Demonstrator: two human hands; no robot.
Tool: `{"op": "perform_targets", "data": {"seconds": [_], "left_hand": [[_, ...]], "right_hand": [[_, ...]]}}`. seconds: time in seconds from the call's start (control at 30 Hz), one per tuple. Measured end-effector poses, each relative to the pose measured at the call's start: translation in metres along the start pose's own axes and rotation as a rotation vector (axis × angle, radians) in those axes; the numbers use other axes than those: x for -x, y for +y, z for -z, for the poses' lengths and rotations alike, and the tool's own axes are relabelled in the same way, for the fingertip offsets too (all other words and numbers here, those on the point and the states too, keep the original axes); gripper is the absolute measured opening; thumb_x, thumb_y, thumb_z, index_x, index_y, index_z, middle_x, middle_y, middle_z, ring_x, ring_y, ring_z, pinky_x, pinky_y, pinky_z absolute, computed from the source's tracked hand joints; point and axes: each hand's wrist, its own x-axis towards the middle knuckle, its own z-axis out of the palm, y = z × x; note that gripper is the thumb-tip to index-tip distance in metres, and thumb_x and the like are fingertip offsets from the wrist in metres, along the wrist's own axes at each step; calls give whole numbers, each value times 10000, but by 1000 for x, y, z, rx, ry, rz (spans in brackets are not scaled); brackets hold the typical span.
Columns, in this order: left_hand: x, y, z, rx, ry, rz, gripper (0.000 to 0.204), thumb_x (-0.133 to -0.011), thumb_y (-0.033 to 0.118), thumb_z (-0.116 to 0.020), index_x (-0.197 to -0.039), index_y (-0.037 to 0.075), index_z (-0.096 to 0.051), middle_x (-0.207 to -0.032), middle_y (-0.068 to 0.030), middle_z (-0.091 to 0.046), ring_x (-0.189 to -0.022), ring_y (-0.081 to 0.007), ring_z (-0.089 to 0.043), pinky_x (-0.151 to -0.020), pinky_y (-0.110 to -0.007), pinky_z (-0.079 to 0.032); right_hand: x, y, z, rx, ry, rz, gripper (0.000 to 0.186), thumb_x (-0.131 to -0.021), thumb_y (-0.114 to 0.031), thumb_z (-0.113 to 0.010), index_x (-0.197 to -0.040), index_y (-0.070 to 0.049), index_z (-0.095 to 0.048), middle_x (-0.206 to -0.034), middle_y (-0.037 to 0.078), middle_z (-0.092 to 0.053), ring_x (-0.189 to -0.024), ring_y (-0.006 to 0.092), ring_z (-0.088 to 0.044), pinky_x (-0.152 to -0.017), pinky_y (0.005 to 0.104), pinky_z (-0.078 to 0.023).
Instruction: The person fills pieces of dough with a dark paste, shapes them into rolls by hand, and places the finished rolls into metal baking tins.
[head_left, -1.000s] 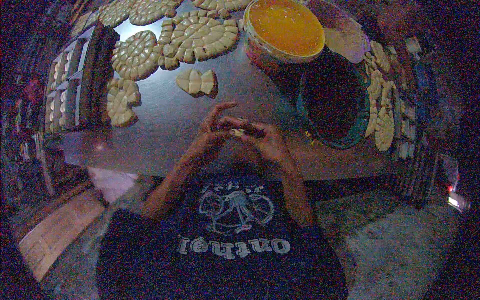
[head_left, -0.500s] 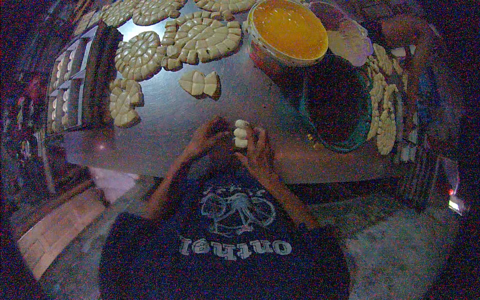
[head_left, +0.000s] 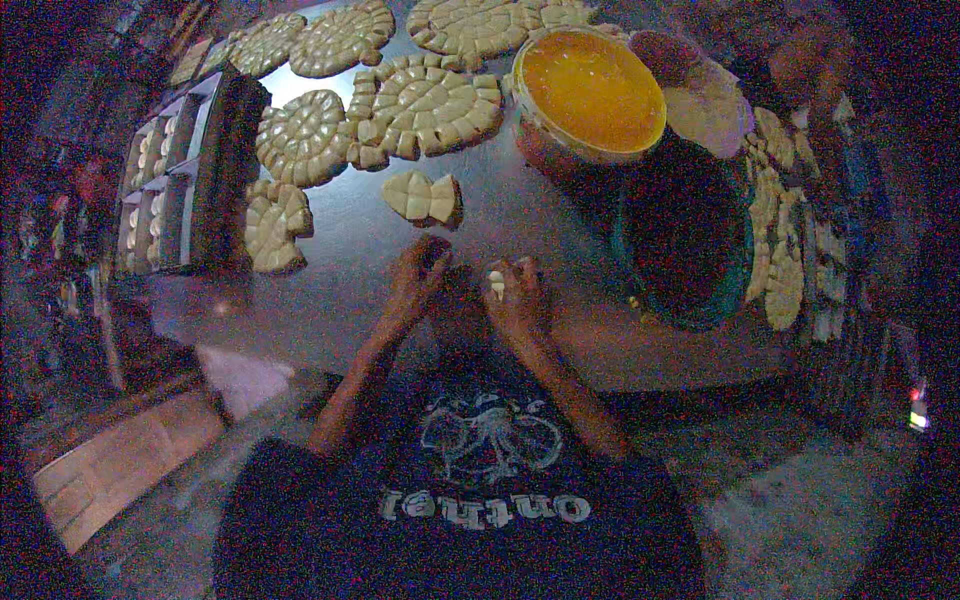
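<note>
In my right hand (head_left: 522, 305) I hold small, smooth white dough pieces (head_left: 497, 284); the fingers are closed round them and hide most of them. My left hand (head_left: 412, 283) hovers over the table a short way to the left, its fingers loosely bent with a gap to the thumb and nothing visible between them. Just beyond my left hand lies a small cut dough slab (head_left: 420, 197). Farther off, large round dough slabs scored into segments, such as this dough round (head_left: 428, 108), rest on the metal table (head_left: 350, 255).
A tub of orange-yellow contents (head_left: 590, 92) stands at the far right. Nearer is a dark, teal-rimmed basin (head_left: 690, 320). More dough slabs (head_left: 785, 270) lie at the right edge. A dark compartmented rack (head_left: 190, 190) with pale dough pieces stands at left.
My right hand has closed round the white dough pieces, which showed as a stack of three before. The table scene has shifted slightly down and to the right in view.
</note>
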Motion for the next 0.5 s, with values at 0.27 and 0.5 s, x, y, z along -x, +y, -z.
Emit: {"op": "perform_targets", "data": {"seconds": [0.27, 0.5], "left_hand": [[-41, -5, -5, -316, 125, -51, 192, -931, 174, -568, -1050, 36, -629, -982, -200, -668, -898, -388, -658, -766, -452, -516], [-37, -58, -28, -362, 192, -280, 348, -963, 104, -526, -1308, 61, -528, -1272, -193, -550, -1166, -390, -541, -952, -426, -486]], "right_hand": [[-17, -2, 19, 532, -51, 195, 567, -835, -184, -693, -1359, -79, -507, -1271, 223, -514, -1101, 407, -561, -948, 467, -491], [-111, -42, 23, 7, -43, 326, 470, -827, -121, -675, -1273, -15, -567, -1213, 251, -568, -1110, 409, -573, -974, 461, -477]]}}
